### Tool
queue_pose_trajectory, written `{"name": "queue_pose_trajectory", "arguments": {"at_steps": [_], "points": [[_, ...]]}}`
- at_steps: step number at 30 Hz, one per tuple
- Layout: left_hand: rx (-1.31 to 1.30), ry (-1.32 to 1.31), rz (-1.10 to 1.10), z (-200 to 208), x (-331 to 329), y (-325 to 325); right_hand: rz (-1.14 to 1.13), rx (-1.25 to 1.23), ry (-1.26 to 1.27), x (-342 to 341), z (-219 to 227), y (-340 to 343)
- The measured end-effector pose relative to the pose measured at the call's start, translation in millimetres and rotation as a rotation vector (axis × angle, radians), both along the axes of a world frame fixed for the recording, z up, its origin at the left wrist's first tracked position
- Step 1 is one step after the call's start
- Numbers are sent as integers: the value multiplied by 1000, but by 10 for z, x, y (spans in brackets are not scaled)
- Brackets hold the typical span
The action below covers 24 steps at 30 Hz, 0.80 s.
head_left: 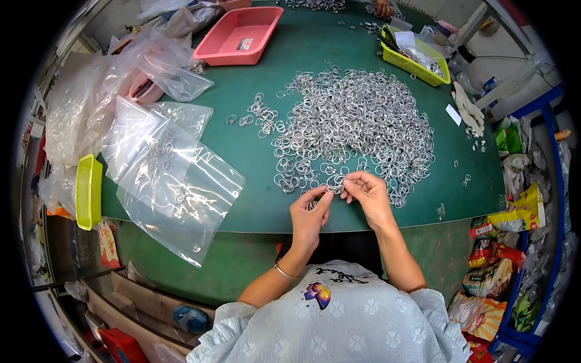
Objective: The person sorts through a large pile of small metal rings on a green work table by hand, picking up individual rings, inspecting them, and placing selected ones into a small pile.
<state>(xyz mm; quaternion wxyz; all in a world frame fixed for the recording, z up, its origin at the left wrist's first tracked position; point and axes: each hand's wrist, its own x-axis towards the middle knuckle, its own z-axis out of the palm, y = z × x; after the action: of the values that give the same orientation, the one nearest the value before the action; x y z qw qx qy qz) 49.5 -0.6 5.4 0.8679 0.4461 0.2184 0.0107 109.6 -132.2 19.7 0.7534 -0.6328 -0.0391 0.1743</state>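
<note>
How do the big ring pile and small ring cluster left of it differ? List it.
The big ring pile spreads wide; the small ring cluster covers a little patch. The pile is densely heaped, the cluster loose with gaps. The left hand and right hand are at the pile, not the cluster. Both are silvery rings on the green table.

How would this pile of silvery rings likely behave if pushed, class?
The pile of silvery rings would probably spread rather than slide as one, since stray rings lie loose beside it. Some may snag, as their hollow loops overlap.
</note>
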Motion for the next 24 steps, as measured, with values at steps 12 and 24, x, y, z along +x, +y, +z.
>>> {"name": "queue_pose_trajectory", "arguments": {"at_steps": [12, 24], "points": [[-184, -43, -101, -29, -7, 114, -16, 82, 40, -51, -61, 6], [-701, -173, -253, -108, -9, 199, -73, 364, 130, -100, -120, 97]]}}
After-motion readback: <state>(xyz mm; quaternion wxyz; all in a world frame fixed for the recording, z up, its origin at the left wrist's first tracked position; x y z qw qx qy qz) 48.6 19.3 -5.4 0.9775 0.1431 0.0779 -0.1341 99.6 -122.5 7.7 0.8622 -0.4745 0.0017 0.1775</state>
